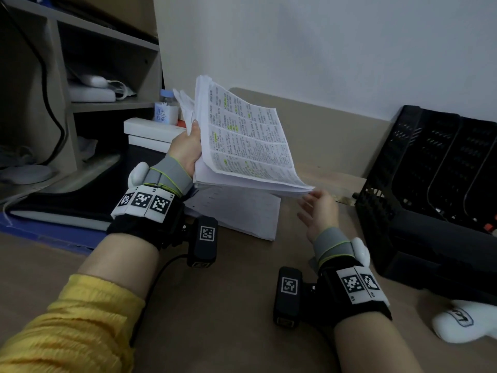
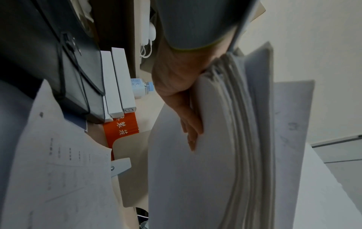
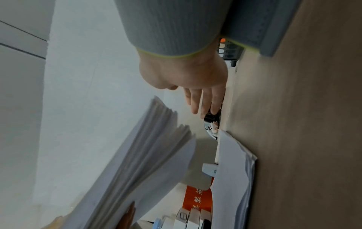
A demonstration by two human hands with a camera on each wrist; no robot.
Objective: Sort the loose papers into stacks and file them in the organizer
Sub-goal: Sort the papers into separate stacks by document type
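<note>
Above the counter [image 1: 242, 305], the left hand [image 1: 188, 149] grips a thick, floppy paper stack [image 1: 242, 141]; the right hand [image 1: 318, 211], fingers spread, should support its sagging corner.

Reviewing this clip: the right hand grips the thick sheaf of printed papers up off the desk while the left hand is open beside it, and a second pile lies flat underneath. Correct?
The hands are swapped. In the head view the left hand grips the sheaf, and the right hand is open at its lower corner. The second pile does lie flat on the desk underneath.
</note>
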